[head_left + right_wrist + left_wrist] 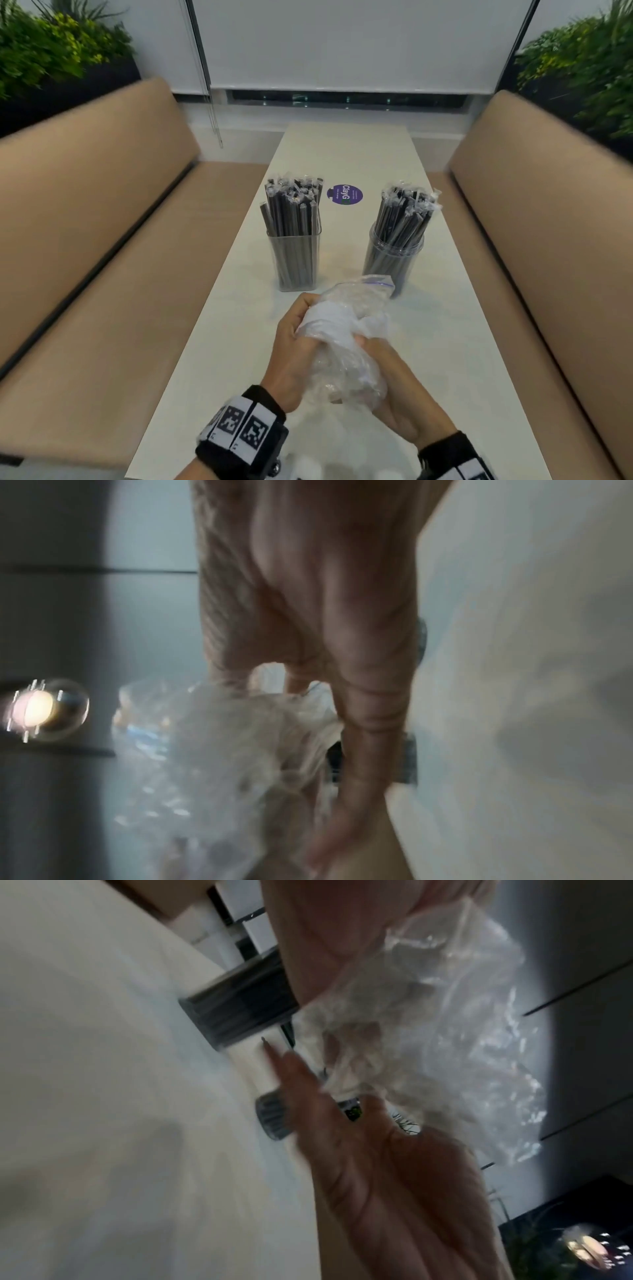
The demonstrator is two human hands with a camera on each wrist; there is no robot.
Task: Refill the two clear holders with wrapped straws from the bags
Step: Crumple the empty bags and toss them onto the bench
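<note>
A: Bags?
B: Clear, crumpled, over counter mid-front; left grip & right grip both clenched on them.
A: Holders?
B: Square holder & round holder just behind, packed w/ straws. Bare counter both sides.

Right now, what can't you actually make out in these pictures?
- Bag: head view; crumpled plastic and both hands hide whether any straws remain inside.
- Right hand: head view; the bag covers its fingertips.
- Sticker: head view; small print too tiny to read.
- Holders: left wrist view; blurred, partly behind the left hand.
- Right wrist view: motion blur smears the bag.
</note>
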